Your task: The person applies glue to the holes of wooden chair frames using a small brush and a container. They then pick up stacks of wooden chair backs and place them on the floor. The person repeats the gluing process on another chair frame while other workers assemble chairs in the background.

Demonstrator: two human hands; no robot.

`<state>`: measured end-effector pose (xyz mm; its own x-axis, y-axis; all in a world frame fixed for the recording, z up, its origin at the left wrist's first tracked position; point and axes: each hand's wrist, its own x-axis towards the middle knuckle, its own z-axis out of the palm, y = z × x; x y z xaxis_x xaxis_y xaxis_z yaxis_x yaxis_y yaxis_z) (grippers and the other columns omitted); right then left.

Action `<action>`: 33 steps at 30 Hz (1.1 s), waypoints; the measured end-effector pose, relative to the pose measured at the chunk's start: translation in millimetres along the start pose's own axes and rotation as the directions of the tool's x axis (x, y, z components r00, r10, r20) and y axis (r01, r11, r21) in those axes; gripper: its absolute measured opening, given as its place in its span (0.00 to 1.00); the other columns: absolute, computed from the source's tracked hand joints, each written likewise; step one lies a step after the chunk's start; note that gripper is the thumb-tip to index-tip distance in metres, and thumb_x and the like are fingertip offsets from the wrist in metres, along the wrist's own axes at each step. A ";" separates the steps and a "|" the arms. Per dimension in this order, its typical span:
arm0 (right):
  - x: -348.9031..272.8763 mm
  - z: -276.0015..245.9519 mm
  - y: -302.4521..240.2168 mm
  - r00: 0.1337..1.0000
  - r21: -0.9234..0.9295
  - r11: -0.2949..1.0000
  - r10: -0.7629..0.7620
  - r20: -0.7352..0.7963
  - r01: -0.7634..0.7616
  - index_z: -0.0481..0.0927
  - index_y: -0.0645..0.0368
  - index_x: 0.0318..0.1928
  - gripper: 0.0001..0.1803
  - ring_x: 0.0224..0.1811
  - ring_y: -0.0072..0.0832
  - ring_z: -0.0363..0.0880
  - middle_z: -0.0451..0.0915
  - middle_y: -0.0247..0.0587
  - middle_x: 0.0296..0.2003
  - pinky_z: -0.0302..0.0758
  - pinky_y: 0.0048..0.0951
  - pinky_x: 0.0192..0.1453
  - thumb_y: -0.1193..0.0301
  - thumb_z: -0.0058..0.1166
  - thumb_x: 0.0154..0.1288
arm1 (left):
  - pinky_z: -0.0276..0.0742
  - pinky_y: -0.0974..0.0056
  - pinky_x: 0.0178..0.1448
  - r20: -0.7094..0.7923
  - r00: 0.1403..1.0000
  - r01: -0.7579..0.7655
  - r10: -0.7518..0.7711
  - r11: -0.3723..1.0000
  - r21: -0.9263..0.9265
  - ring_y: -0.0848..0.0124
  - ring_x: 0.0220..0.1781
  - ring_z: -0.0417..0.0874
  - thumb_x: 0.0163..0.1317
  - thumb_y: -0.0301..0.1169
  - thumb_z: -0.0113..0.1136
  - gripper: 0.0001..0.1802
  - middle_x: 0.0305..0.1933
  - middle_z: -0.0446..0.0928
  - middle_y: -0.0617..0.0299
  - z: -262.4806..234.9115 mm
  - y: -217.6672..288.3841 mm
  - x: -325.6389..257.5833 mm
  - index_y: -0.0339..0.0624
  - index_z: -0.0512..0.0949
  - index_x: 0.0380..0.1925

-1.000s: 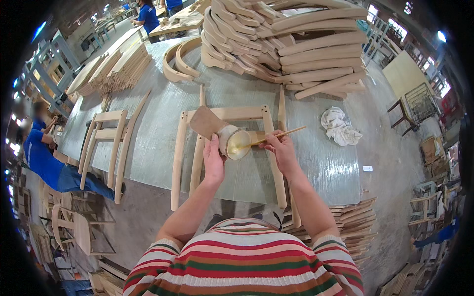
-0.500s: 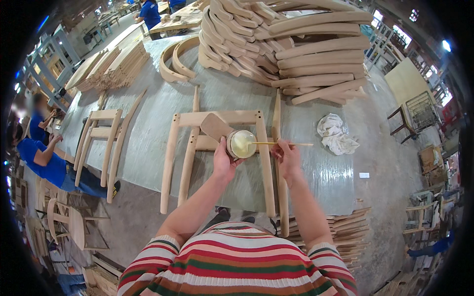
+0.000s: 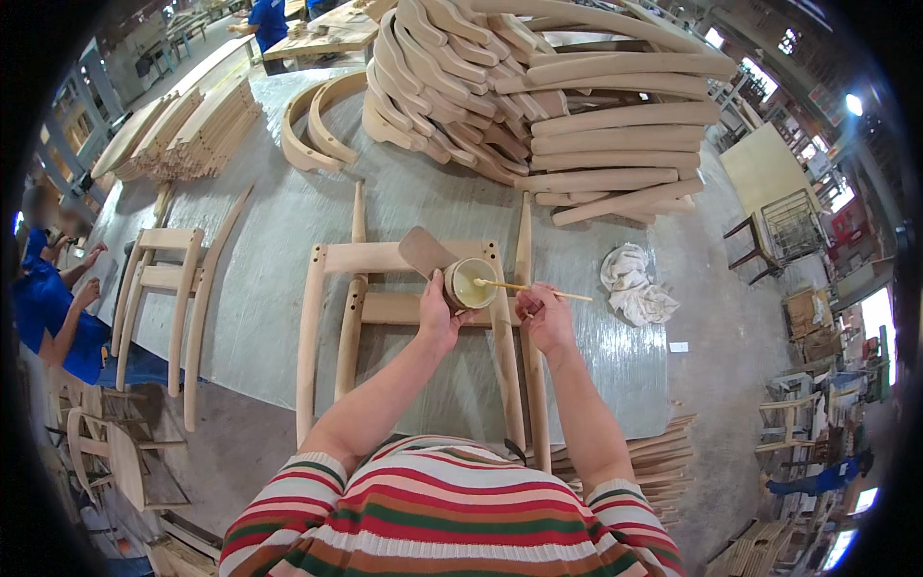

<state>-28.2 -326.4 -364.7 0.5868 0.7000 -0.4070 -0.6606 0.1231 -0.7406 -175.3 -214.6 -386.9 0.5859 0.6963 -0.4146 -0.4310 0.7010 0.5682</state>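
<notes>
My left hand (image 3: 438, 317) grips a small round pot of pale glue (image 3: 468, 283), tilted, with a brown flap sticking up at its left. My right hand (image 3: 544, 317) pinches a thin wooden stick (image 3: 532, 288) whose tip dips into the pot. Both hands hover over a light wooden chair frame (image 3: 332, 260) that lies flat on the grey worktable (image 3: 260, 240). A loose curved leg (image 3: 523, 245) lies along the frame's right side.
A tall heap of curved wooden chair parts (image 3: 538, 87) fills the table's far side. A crumpled white rag (image 3: 635, 287) lies to the right. A second chair frame (image 3: 159, 288) lies at the left, near a person in blue (image 3: 48, 308). Wooden slats are stacked at far left.
The pot has come up closer to me and tilted. The stick's tip has gone into the pot. My view has shifted slightly.
</notes>
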 end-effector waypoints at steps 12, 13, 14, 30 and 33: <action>56.2 22.8 -37.0 0.795 -0.621 0.544 -0.561 0.230 0.564 0.72 0.58 0.28 0.08 0.27 0.23 0.73 0.75 0.33 0.23 0.70 0.26 0.37 0.68 0.53 0.61 | 0.80 0.54 0.44 -0.050 0.988 0.149 -0.147 0.988 0.041 0.65 0.47 0.78 0.69 0.49 0.30 0.24 0.51 0.73 0.60 -33.3 -13.2 24.2 0.47 0.65 0.53; 58.3 26.7 -38.0 0.767 -0.698 0.421 -0.572 0.292 0.580 0.72 0.59 0.28 0.08 0.28 0.25 0.74 0.75 0.34 0.23 0.70 0.27 0.38 0.68 0.53 0.61 | 0.80 0.54 0.43 -0.051 0.988 0.150 -0.147 0.988 0.047 0.65 0.47 0.78 0.69 0.49 0.30 0.24 0.50 0.73 0.60 -37.2 -14.8 21.2 0.47 0.65 0.53; 60.1 30.1 -38.9 0.740 -0.757 0.287 -0.571 0.356 0.587 0.72 0.60 0.29 0.08 0.28 0.27 0.74 0.75 0.36 0.23 0.69 0.28 0.39 0.69 0.53 0.60 | 0.80 0.54 0.43 -0.051 0.988 0.151 -0.148 0.987 0.053 0.66 0.48 0.78 0.69 0.49 0.30 0.24 0.50 0.73 0.61 -40.0 -17.2 18.5 0.47 0.65 0.53; 78.3 45.5 -39.5 0.607 -0.741 -0.280 -0.435 0.665 0.611 0.72 0.56 0.28 0.09 0.36 0.37 0.72 0.75 0.39 0.26 0.61 0.38 0.46 0.64 0.54 0.58 | 0.80 0.60 0.38 -0.121 0.988 0.118 -0.100 0.982 0.146 0.72 0.41 0.80 0.69 0.47 0.36 0.18 0.43 0.76 0.64 -61.1 -29.3 12.6 0.47 0.68 0.46; 81.4 45.8 -38.0 0.611 -0.741 -0.285 -0.427 0.667 0.609 0.73 0.56 0.29 0.10 0.36 0.38 0.72 0.76 0.39 0.27 0.61 0.39 0.47 0.64 0.53 0.58 | 0.80 0.61 0.38 -0.123 0.987 0.122 -0.104 0.981 0.152 0.72 0.41 0.80 0.69 0.47 0.36 0.18 0.43 0.76 0.64 -63.2 -30.8 13.7 0.47 0.68 0.45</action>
<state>23.2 -241.9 -345.3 0.3284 0.8443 0.4234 0.8921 -0.1299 -0.4327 -197.3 -216.9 -455.0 0.5383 0.6333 -0.5561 -0.2463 0.7492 0.6148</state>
